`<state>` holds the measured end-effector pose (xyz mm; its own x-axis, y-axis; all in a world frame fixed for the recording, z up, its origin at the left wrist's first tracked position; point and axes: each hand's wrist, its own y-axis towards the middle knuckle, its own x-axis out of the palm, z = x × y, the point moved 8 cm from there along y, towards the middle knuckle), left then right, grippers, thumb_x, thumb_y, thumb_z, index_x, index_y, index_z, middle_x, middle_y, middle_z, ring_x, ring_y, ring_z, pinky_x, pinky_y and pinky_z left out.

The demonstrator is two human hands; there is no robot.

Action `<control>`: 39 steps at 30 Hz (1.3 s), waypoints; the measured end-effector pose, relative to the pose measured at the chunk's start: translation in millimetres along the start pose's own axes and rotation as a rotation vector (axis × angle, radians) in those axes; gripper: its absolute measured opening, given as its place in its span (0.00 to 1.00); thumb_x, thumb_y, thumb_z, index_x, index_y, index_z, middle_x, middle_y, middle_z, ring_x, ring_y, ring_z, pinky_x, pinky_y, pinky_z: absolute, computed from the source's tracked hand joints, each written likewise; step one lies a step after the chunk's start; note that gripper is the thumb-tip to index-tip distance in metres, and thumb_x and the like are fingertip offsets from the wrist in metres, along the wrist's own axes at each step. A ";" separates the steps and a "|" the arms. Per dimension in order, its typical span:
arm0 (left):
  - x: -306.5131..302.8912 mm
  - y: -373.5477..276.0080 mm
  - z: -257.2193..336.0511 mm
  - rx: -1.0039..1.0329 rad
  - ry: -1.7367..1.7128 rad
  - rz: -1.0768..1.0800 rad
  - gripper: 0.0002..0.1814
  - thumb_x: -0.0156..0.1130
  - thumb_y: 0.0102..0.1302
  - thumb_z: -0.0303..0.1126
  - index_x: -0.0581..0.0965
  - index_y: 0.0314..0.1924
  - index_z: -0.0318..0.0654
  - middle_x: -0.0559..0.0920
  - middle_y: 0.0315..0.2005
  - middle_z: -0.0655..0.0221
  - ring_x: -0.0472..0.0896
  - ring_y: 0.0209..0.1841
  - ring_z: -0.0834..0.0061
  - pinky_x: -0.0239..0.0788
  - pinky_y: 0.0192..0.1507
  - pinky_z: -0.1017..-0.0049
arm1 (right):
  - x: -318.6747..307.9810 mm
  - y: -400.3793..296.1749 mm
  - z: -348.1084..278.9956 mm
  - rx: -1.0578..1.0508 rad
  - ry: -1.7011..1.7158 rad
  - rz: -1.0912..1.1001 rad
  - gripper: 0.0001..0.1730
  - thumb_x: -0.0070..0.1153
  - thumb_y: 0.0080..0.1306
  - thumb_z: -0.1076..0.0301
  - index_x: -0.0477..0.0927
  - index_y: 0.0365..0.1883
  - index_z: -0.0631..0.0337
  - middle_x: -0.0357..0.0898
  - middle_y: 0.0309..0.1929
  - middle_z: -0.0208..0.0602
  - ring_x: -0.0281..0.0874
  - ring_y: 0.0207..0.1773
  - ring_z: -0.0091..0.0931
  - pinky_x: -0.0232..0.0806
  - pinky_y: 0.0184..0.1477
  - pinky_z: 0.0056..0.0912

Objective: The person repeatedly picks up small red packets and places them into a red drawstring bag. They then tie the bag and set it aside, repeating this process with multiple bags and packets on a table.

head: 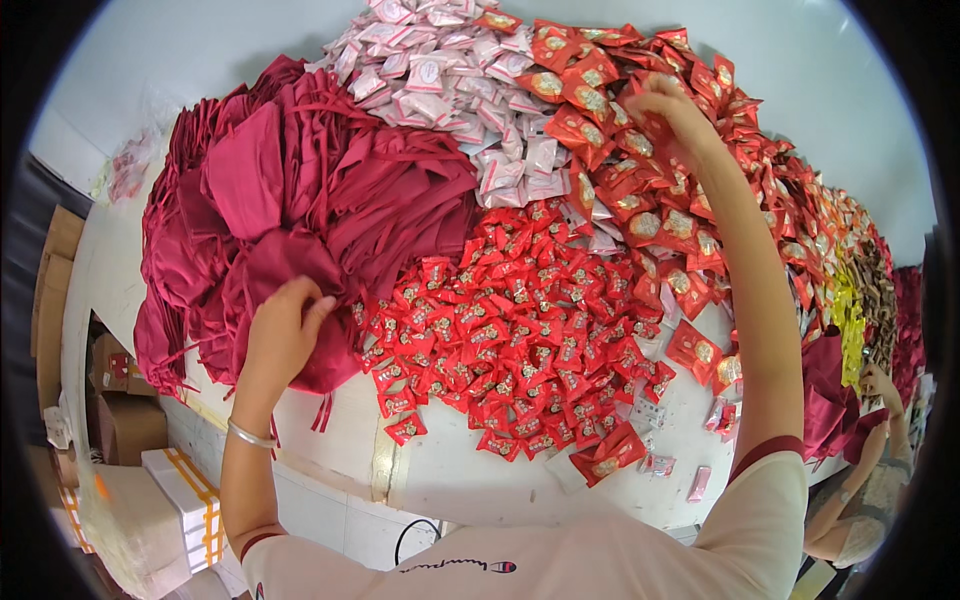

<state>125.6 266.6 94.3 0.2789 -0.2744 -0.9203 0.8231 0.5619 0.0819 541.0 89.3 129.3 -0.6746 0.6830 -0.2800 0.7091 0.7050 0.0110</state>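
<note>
My left hand [289, 322] grips the edge of a dark red fabric bag [304, 262] near the front of a big heap of similar drawstring bags [247, 165]. My right arm reaches far across the table, and my right hand [664, 105] is at the heap of larger red packets with gold print [592, 97]; whether it holds one cannot be made out. Between the arms lies a pile of small red wrapped sweets [525, 322]. Behind them rises a heap of white and pink packets [435, 82].
Loose packets, one large red one [611, 454] among them, lie near the table's front edge [480, 517]. Yellow packets [847, 322] and brown ones lie at the right, by a co-worker's hands [877, 390]. Boxes [184, 502] stand on the floor at the left.
</note>
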 end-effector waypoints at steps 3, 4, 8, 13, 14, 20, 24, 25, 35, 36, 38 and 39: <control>1.7 4.0 -13.3 -0.033 -0.001 0.111 0.15 0.62 0.46 0.27 0.73 0.37 0.36 0.75 0.29 0.59 0.75 0.31 0.58 0.66 0.33 0.68 | 77.5 -11.8 -38.6 -0.259 0.179 -0.105 0.23 0.56 0.48 0.68 0.71 0.45 0.59 0.70 0.29 0.36 0.68 0.31 0.23 0.61 0.38 0.22; 2.1 8.3 -12.2 -0.010 0.039 0.093 0.14 0.62 0.46 0.26 0.73 0.35 0.36 0.75 0.27 0.60 0.75 0.30 0.59 0.66 0.32 0.68 | 93.7 -9.4 -48.8 -0.467 -0.044 -0.091 0.24 0.56 0.48 0.67 0.71 0.46 0.57 0.70 0.31 0.39 0.68 0.33 0.26 0.62 0.40 0.24; 4.6 15.4 -26.0 -0.200 0.000 -0.065 0.08 0.60 0.46 0.24 0.73 0.29 0.31 0.76 0.20 0.61 0.76 0.25 0.66 0.65 0.29 0.72 | 159.9 -2.0 -37.2 -0.807 -1.002 0.175 0.24 0.59 0.44 0.59 0.75 0.42 0.54 0.69 0.33 0.48 0.67 0.40 0.37 0.63 0.42 0.37; -13.0 5.0 -42.7 -0.181 -0.382 0.055 0.05 0.56 0.54 0.27 0.71 0.26 0.34 0.72 0.17 0.74 0.68 0.21 0.86 0.60 0.22 0.82 | 122.1 -3.5 -50.3 -0.915 -0.618 0.447 0.15 0.57 0.49 0.62 0.76 0.32 0.63 0.72 0.36 0.41 0.68 0.36 0.32 0.64 0.38 0.29; -16.3 0.3 -41.5 -0.231 -0.450 0.069 0.04 0.55 0.55 0.27 0.70 0.26 0.36 0.71 0.18 0.77 0.66 0.20 0.89 0.56 0.20 0.84 | 97.1 14.6 -40.2 -0.698 -0.320 0.264 0.14 0.56 0.51 0.62 0.75 0.30 0.64 0.74 0.33 0.40 0.70 0.29 0.29 0.64 0.33 0.25; -44.5 -34.5 -62.2 -0.251 -0.760 0.340 0.05 0.52 0.59 0.24 0.67 0.34 0.41 0.72 0.27 0.78 0.67 0.27 0.91 0.58 0.28 0.88 | 30.9 -84.8 -29.8 -0.231 0.757 -0.106 0.12 0.49 0.51 0.65 0.75 0.32 0.62 0.69 0.17 0.33 0.64 0.19 0.20 0.58 0.22 0.19; -68.6 -51.0 -56.3 -0.173 -0.938 0.465 0.09 0.50 0.60 0.24 0.68 0.41 0.37 0.75 0.38 0.71 0.72 0.40 0.85 0.61 0.44 0.84 | 61.1 -142.6 -6.6 -0.139 0.004 -0.348 0.18 0.47 0.49 0.69 0.75 0.41 0.59 0.68 0.18 0.30 0.64 0.19 0.19 0.60 0.23 0.23; -72.8 -50.1 -50.6 -0.187 -0.923 0.469 0.10 0.50 0.60 0.24 0.68 0.43 0.37 0.75 0.38 0.71 0.72 0.40 0.85 0.61 0.44 0.84 | 78.0 -151.1 -5.4 -0.343 -0.379 -0.331 0.13 0.48 0.49 0.68 0.76 0.34 0.58 0.69 0.19 0.30 0.69 0.23 0.23 0.64 0.26 0.29; -74.2 -45.8 -20.1 -0.108 -0.472 0.348 0.10 0.52 0.62 0.31 0.73 0.39 0.30 0.76 0.31 0.75 0.70 0.35 0.88 0.60 0.41 0.87 | 143.1 -148.6 18.2 -0.600 -1.197 -0.207 0.10 0.54 0.44 0.66 0.75 0.25 0.60 0.74 0.28 0.41 0.73 0.35 0.36 0.67 0.35 0.37; -76.6 -48.0 -18.2 -0.083 -0.441 0.378 0.10 0.52 0.62 0.31 0.73 0.39 0.30 0.75 0.31 0.75 0.70 0.35 0.87 0.60 0.41 0.86 | 123.7 -157.2 4.2 -0.618 -0.968 -0.094 0.10 0.55 0.45 0.67 0.74 0.25 0.61 0.73 0.26 0.40 0.74 0.34 0.34 0.66 0.34 0.36; -78.9 -52.5 -26.7 -0.064 -0.407 0.435 0.11 0.51 0.63 0.32 0.73 0.39 0.30 0.75 0.33 0.73 0.70 0.37 0.84 0.60 0.43 0.84 | 79.3 -169.8 0.4 -0.426 -0.413 -0.034 0.10 0.55 0.47 0.66 0.70 0.25 0.61 0.73 0.23 0.36 0.73 0.30 0.28 0.65 0.30 0.31; -80.3 -55.6 -30.3 -0.067 -0.398 0.465 0.11 0.51 0.63 0.32 0.73 0.39 0.31 0.74 0.33 0.72 0.69 0.38 0.83 0.59 0.44 0.83 | 63.0 -175.9 10.3 -0.224 -0.074 -0.076 0.11 0.55 0.49 0.66 0.68 0.25 0.61 0.74 0.23 0.35 0.73 0.28 0.24 0.63 0.27 0.28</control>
<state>42.5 281.0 152.0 0.7752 -0.2516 -0.5794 0.5414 0.7372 0.4042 375.9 6.3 99.9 -0.7018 0.6160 -0.3578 0.5881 0.7844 0.1970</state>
